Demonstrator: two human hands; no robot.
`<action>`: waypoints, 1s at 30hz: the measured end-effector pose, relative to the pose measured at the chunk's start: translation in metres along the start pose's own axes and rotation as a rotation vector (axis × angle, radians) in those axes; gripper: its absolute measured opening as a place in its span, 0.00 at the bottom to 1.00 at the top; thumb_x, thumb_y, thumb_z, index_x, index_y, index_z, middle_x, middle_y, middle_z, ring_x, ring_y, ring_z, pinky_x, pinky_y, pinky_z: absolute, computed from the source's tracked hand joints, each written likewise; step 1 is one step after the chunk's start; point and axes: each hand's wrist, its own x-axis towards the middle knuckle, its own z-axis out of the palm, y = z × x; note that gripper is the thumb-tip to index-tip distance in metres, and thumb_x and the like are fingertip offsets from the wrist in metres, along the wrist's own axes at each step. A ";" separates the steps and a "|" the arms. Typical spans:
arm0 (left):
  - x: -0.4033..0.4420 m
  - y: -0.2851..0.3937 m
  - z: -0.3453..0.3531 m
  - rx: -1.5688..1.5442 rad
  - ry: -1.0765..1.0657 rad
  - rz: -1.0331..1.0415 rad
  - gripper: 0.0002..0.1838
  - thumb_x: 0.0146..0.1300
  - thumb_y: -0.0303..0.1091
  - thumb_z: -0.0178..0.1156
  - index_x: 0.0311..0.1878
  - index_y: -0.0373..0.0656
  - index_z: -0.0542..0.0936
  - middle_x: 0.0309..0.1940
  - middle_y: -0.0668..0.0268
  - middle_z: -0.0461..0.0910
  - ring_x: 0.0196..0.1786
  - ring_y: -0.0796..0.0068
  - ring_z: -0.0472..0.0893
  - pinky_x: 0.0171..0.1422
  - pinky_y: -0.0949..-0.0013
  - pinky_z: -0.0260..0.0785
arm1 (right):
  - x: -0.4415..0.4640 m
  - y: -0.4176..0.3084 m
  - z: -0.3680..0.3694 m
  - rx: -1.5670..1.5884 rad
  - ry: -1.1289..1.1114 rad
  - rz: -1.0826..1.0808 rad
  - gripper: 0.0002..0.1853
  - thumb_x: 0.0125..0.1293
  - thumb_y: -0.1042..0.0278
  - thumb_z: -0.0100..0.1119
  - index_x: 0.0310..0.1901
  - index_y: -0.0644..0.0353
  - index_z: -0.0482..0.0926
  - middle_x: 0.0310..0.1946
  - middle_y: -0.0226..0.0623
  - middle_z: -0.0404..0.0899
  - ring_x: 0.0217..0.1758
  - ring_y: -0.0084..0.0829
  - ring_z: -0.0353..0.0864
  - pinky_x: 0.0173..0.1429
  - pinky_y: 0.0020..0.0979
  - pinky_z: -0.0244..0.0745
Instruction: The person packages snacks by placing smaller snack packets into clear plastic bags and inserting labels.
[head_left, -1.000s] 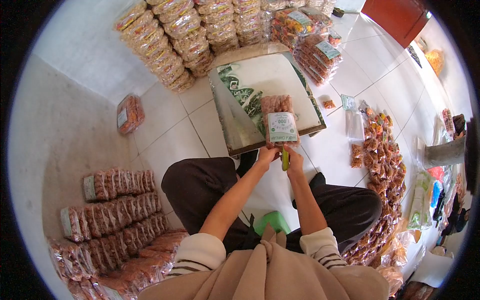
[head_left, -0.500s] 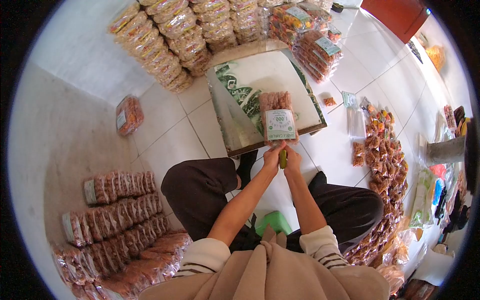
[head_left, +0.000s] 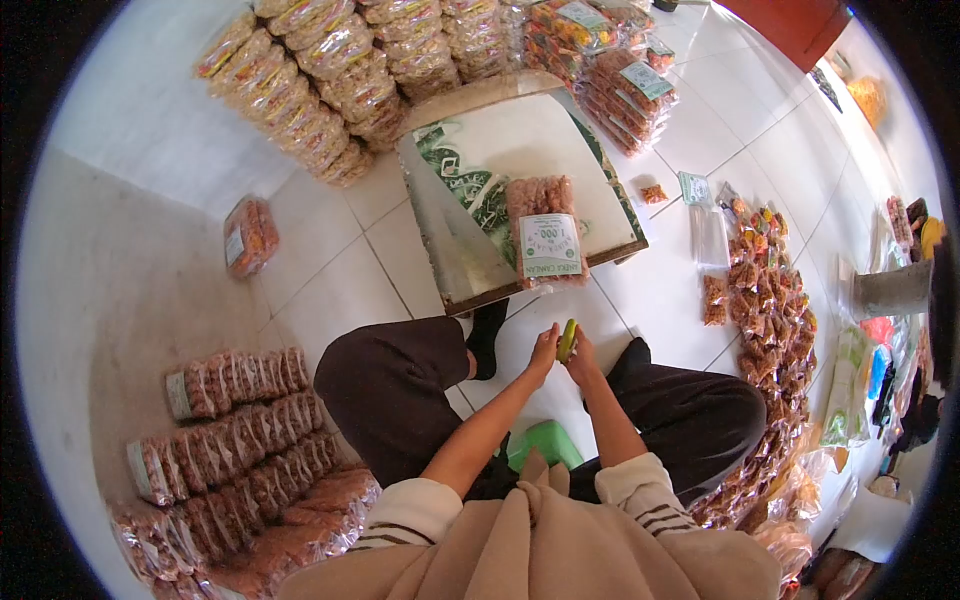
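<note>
A plastic pack of reddish-brown snacks (head_left: 543,228) with a white and green label lies on the low table (head_left: 570,130), its lower end at the near edge. Below that edge, apart from the pack, my right hand (head_left: 580,362) is closed around a small yellow-green stapler-like tool (head_left: 568,341). Close on its left, my left hand (head_left: 544,352) is held with its fingers together; whether anything is between them is too small to tell.
Stacked snack packs (head_left: 300,90) stand behind the table, with labelled packs (head_left: 628,95) at its back right. Many small packets (head_left: 768,310) lie on the right floor. Rows of packs (head_left: 235,430) fill the lower left. A green object (head_left: 545,445) is between my legs.
Both hands have drawn back from the pack's near end toward my body and let it go. The pack now rests on the table untouched. The view has shifted slightly.
</note>
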 end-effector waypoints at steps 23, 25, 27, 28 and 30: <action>0.018 0.154 -0.045 -0.101 0.108 0.249 0.34 0.52 0.54 0.58 0.51 0.33 0.68 0.43 0.56 0.73 0.42 0.66 0.75 0.42 0.66 0.69 | -0.007 -0.162 0.109 -0.892 -0.054 -0.411 0.35 0.54 0.45 0.56 0.46 0.76 0.69 0.33 0.47 0.76 0.35 0.38 0.77 0.40 0.30 0.71; 0.004 0.155 -0.045 -0.192 -0.118 0.188 0.32 0.51 0.53 0.59 0.50 0.35 0.70 0.40 0.58 0.76 0.40 0.70 0.77 0.38 0.68 0.71 | -0.021 -0.167 0.106 -0.688 -0.321 -0.241 0.36 0.51 0.46 0.61 0.45 0.78 0.68 0.34 0.45 0.76 0.34 0.33 0.78 0.37 0.29 0.73; -0.012 0.156 -0.041 -0.177 -0.300 0.172 0.28 0.50 0.48 0.63 0.48 0.37 0.72 0.40 0.60 0.76 0.39 0.73 0.78 0.37 0.70 0.72 | -0.035 -0.175 0.100 -0.648 -0.376 -0.121 0.31 0.52 0.50 0.61 0.43 0.74 0.69 0.37 0.41 0.76 0.39 0.27 0.77 0.37 0.26 0.76; -0.025 0.161 -0.033 -0.169 -0.308 0.186 0.28 0.50 0.48 0.63 0.48 0.37 0.72 0.40 0.60 0.76 0.39 0.73 0.78 0.37 0.70 0.72 | -0.040 -0.176 0.099 -0.648 -0.283 -0.222 0.30 0.52 0.50 0.61 0.43 0.73 0.69 0.36 0.41 0.76 0.39 0.27 0.76 0.35 0.26 0.76; -0.050 0.171 -0.013 -0.186 -0.252 0.377 0.27 0.47 0.44 0.66 0.46 0.36 0.72 0.39 0.60 0.76 0.36 0.71 0.78 0.38 0.71 0.73 | -0.053 -0.187 0.092 -0.656 -0.289 -0.392 0.38 0.49 0.46 0.63 0.48 0.75 0.63 0.41 0.45 0.71 0.43 0.31 0.74 0.41 0.28 0.73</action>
